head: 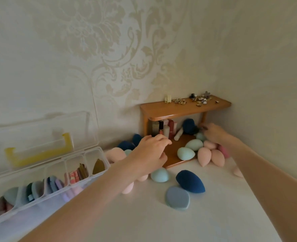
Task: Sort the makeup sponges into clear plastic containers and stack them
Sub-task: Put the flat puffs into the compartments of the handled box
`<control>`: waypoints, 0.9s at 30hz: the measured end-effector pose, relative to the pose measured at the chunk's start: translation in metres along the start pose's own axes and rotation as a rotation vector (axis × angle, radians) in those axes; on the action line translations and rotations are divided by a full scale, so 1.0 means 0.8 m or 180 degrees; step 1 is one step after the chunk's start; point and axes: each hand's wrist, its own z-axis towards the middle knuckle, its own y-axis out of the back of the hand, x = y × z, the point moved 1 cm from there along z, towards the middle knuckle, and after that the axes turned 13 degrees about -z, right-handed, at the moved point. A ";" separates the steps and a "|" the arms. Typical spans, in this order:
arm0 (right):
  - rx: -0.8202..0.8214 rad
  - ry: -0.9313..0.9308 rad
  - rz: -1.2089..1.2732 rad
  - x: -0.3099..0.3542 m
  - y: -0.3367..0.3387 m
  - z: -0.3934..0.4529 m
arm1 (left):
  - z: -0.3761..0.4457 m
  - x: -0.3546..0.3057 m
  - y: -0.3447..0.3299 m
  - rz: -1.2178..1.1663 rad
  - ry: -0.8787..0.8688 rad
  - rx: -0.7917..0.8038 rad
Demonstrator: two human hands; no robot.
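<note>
Clearly the fingertips of the right hand (213, 133) are the busiest part: they curl down at the back corner of the small wooden shelf (184, 109), among a mint sponge and something dark, but whether they actually pinch anything I cannot tell, since the tips are tucked out of sight. That reach probably aims to pull out sponges lodged deep under the shelf. The left hand (151, 151) hovers just in front of the shelf's lower board with loosely bent fingers and nothing in it, likely ready to gather the next sponge.

Most sponges lie loose. Two mint sponges (190, 149) sit on the lower board, a cluster of pink sponges (210, 156) leans at its right edge, and dark blue sponges (130, 144) rest at its left. Nearer the camera a mint one, a navy sponge (190, 183) and a flat grey-blue sponge (177, 198) lie on the white table (196, 220).

To the left, a clear plastic container (45, 180) stands with its lid up and a yellow handle, its compartments already holding puffs and small items.

Lipsticks and bottles (165, 129) crowd the shelf's underside and could be knocked over; the top board, strewn with jewellery (196, 100), limits room overhead.
</note>
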 end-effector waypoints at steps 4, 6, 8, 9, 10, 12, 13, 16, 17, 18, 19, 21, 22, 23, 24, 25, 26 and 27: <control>0.0372 0.0140 -0.0103 0.009 -0.003 0.028 | 0.008 0.011 -0.005 0.0052 0.0015 -0.0004; 0.0529 0.0094 -0.0061 0.009 -0.006 0.034 | 0.009 0.014 -0.007 0.0043 0.0042 0.0014; 0.0538 0.0054 -0.0096 0.004 -0.010 0.041 | 0.010 0.015 -0.010 0.0028 0.0049 0.0011; 0.0485 0.0027 -0.0059 0.001 -0.012 0.043 | 0.010 0.015 -0.011 0.0017 0.0043 0.0012; 0.0387 0.0023 0.0063 -0.002 -0.013 0.046 | 0.009 0.015 -0.012 0.0009 0.0035 0.0024; 0.0220 -0.0073 0.0615 -0.004 -0.011 0.044 | 0.007 0.013 -0.013 -0.0013 0.0014 0.0041; 0.0144 -0.0126 0.0888 -0.004 -0.009 0.042 | 0.006 0.012 -0.012 -0.0017 0.0007 0.0044; -0.0062 -0.0041 0.1313 -0.002 0.003 0.022 | 0.001 0.008 -0.009 -0.0010 -0.0041 -0.0014; -0.0158 0.0035 0.1340 0.000 0.009 0.011 | -0.001 0.008 -0.006 -0.0007 -0.0060 -0.0055; -0.0267 0.0142 0.1337 0.002 0.012 0.002 | -0.003 0.009 -0.004 0.0000 -0.0071 -0.0098; -0.0366 0.0273 0.1232 0.005 0.016 -0.011 | -0.006 0.009 -0.001 0.0005 -0.0085 -0.0138; -0.0560 0.0550 0.0904 0.015 0.021 -0.036 | -0.015 0.011 0.006 0.0003 -0.0075 -0.0182; -0.0675 0.0643 0.0783 0.021 0.022 -0.047 | -0.021 0.011 0.010 -0.0014 -0.0061 -0.0195; -0.0770 0.0723 0.0700 0.028 0.024 -0.058 | -0.025 0.011 0.013 -0.0037 -0.0053 -0.0220; -0.0836 0.0803 0.0627 0.037 0.027 -0.071 | -0.032 0.013 0.018 -0.0058 -0.0050 -0.0255; -0.0886 0.0921 0.0579 0.051 0.031 -0.086 | -0.040 0.015 0.023 -0.0085 -0.0058 -0.0320; -0.0918 0.1078 0.0586 0.065 0.035 -0.100 | -0.048 0.019 0.030 -0.0101 -0.0046 -0.0384; -0.0965 0.1255 0.0613 0.081 0.038 -0.112 | -0.057 0.025 0.036 -0.0110 -0.0014 -0.0449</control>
